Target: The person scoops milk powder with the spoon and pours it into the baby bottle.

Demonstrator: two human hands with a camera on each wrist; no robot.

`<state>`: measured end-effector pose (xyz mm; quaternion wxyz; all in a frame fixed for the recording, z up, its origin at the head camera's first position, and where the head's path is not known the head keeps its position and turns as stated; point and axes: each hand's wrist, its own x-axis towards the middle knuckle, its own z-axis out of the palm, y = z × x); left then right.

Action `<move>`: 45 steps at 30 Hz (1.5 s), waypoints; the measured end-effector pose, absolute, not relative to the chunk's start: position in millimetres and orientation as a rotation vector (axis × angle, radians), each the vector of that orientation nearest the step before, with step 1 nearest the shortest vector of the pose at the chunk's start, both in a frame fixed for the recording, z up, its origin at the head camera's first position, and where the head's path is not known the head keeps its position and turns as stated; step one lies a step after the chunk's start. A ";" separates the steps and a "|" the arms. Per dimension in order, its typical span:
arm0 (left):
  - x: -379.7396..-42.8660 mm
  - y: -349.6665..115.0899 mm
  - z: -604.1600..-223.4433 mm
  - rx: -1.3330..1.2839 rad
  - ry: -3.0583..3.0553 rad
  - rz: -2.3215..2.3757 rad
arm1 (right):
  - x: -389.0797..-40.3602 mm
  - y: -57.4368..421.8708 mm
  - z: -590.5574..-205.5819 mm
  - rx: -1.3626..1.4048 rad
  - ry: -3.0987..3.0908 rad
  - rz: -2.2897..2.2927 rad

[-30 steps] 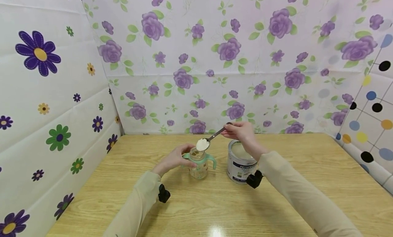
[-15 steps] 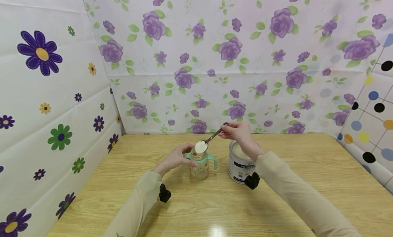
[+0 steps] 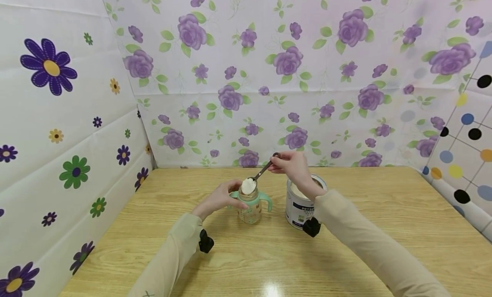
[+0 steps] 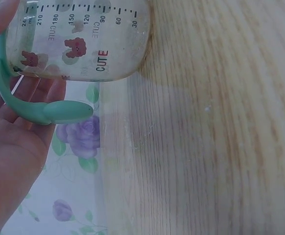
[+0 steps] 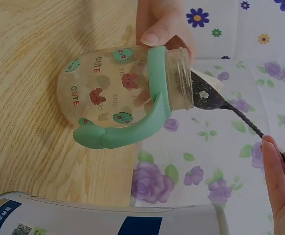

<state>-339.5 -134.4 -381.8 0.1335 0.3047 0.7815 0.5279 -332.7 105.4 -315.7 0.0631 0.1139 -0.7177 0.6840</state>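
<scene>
A clear baby bottle (image 3: pixel 250 213) with a mint-green two-handled collar and no lid stands on the table. My left hand (image 3: pixel 221 198) grips it around the neck from the left; the left wrist view shows printed measuring marks on the bottle (image 4: pixel 83 39). In my right hand (image 3: pixel 293 165) the handle of a dark metal spoon (image 3: pixel 263 170) is pinched, tilted down to the left. White powder (image 3: pixel 249 186) is heaped in the spoon's bowl, which sits right at the bottle's mouth. Seen from the right wrist, the spoon (image 5: pixel 208 95) touches or nearly touches the threaded rim.
To the right of the bottle, below my right wrist, stands an open white tin (image 3: pixel 297 209) with a dark blue band and pale powder inside. Flower-printed cloth (image 3: pixel 230 130) rises behind the wooden table (image 3: pixel 250 263), with more patterned cloth at both sides.
My right hand has moved left and slightly down, bringing the powder-filled spoon from above the bottle's right side to its mouth. The left hand still holds the bottle in the same place.
</scene>
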 end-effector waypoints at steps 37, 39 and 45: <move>-330.3 -133.6 -370.4 0.871 2.259 1.502 | -325.2 110.0 -329.2 0.791 -2.229 1.994; -329.9 -133.6 -369.8 0.871 2.261 1.503 | -326.5 112.1 -330.2 0.830 -2.233 1.989; -329.7 -133.5 -368.4 0.869 2.267 1.488 | -326.7 119.6 -332.8 0.940 -2.220 2.007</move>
